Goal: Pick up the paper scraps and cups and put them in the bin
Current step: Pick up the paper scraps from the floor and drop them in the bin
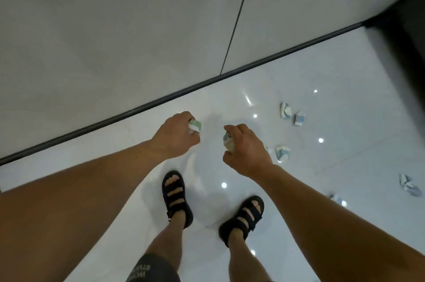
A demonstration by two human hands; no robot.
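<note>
- Two pieces are up off the floor [333, 70] right now, one per hand. The left hand [177, 135] has its grip curled tight round a green-and-white paper scrap [195, 125], which pokes out past the knuckles.
- And the other one?
- The right hand [247, 150] has its grip closed on a crumpled pale piece [228, 141] with a bluish print, fingers wrapped over it. Honestly can't tell if that's a squashed cup or just paper. Both hands hang out in front over the glossy white tiles, near the dark skirting strip [92, 125] at the foot of the grey wall [115, 28].
- What's lying on the floor then?
- Five bits, all off to the right. One blue-and-white scrap [285, 110] sits furthest out with a second scrap [299, 118] just beside it. A third scrap [283, 153] lies just past the right hand. Then an edge scrap [408, 186] sits near the frame's right side, and a small blurry scrap [337, 199] is close to it.
- Feet anywhere near them?
- Nope. The left sandal [174, 199] and right sandal [243, 215], black and strappy, are planted below the hands, well apart from the loose scraps.
</note>
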